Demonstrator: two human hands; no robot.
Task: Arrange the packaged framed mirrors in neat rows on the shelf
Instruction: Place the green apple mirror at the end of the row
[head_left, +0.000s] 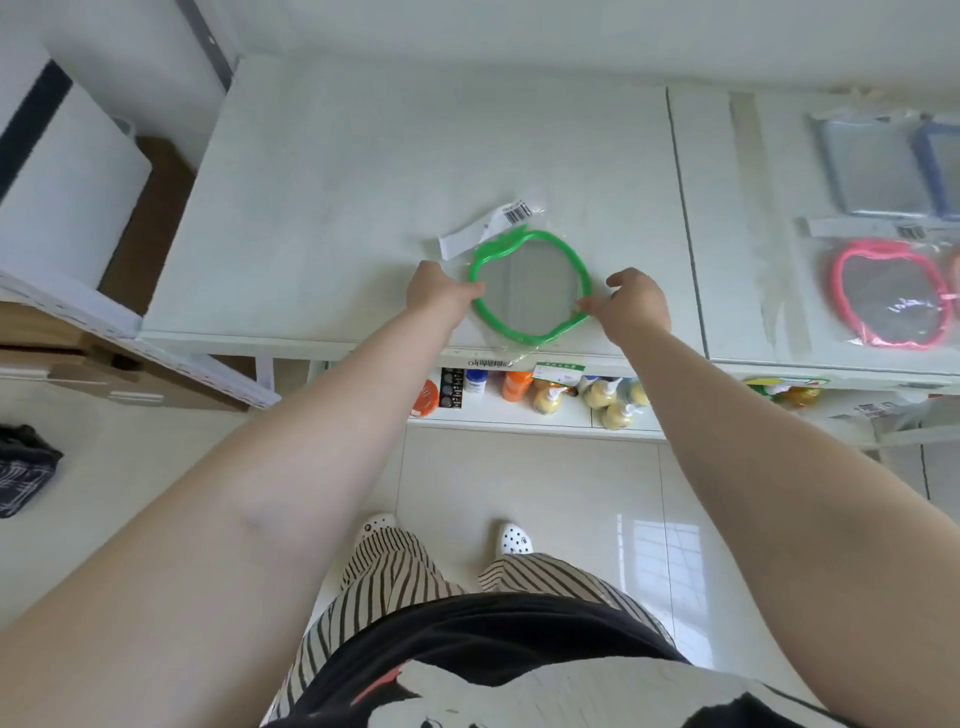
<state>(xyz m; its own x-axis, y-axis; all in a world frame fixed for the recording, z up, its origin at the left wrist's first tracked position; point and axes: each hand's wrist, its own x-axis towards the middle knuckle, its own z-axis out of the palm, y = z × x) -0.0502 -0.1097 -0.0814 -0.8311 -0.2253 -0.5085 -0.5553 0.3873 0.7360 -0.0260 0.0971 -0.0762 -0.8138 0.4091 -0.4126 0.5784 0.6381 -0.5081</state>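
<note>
While flat on the shelf (322, 208), green mirror (530, 288) sits between both hands' fingers (475, 291).

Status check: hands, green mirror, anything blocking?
Both hands, left and right, pinch green mirror, flat on shelf. Pink mirror far right. Nothing blocking.

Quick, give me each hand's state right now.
Left hand: closed on the left rim of the green mirror, which lies on the shelf.
Right hand: fingers pinch the mirror's right rim.
</note>
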